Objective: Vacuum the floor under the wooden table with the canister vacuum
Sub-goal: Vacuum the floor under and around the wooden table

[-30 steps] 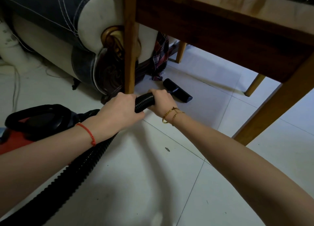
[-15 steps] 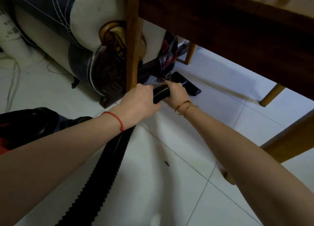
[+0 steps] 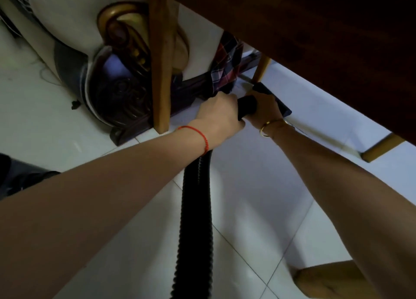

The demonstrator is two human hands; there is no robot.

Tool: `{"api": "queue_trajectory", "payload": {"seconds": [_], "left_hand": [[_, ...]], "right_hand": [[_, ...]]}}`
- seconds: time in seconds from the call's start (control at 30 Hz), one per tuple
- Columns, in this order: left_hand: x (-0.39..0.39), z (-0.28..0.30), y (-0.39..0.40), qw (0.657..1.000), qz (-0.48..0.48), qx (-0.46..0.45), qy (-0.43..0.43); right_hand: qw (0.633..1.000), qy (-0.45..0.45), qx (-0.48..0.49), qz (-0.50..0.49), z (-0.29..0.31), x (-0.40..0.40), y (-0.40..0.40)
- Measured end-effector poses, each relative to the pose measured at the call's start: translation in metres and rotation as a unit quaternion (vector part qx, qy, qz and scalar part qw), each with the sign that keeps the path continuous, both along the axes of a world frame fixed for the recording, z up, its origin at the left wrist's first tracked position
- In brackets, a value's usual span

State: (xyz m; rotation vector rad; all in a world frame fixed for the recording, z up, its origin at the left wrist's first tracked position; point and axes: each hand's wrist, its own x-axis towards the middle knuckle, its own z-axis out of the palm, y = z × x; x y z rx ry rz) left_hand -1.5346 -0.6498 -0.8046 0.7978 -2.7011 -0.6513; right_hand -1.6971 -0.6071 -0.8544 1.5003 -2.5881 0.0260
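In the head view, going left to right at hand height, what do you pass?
Carved sofa end → near table leg → left hand → black hose → right hand → far-right table leg.

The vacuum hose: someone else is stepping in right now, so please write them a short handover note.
Left hand grips the ribbed black hose near its front end. Right hand grips it just ahead, behind the black floor nozzle.
The nozzle lies on the white tile floor under the wooden table, near a far leg and the plaid cloth.
Done: nozzle reached under the table.
Left: the remaining floor under the table.
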Motion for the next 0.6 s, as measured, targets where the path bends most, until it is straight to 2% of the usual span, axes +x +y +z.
{"api": "queue_trajectory", "payload": {"seconds": [0.1,0.3,0.37,0.5,0.6], "left_hand": [[-0.02,-0.009,0.0,1.0,0.014,-0.022,-0.009],[-0.044,-0.017,0.001,0.998,0.022,-0.058,-0.016],[-0.042,-0.018,0.002,0.998,0.021,-0.055,-0.018],[-0.025,-0.019,0.0,0.999,0.019,-0.042,-0.015],[-0.004,-0.015,-0.004,0.999,0.012,-0.03,-0.014]], "right_hand": [[1.0,-0.016,-0.014,-0.007,-0.008,-0.02,-0.002],[0.987,-0.131,-0.08,-0.044,-0.002,-0.031,0.006],[0.988,-0.123,-0.081,-0.047,-0.001,-0.025,0.008],[0.998,-0.045,-0.035,-0.029,-0.004,-0.006,0.002],[0.996,-0.054,-0.063,-0.013,-0.004,0.011,0.0]]}}
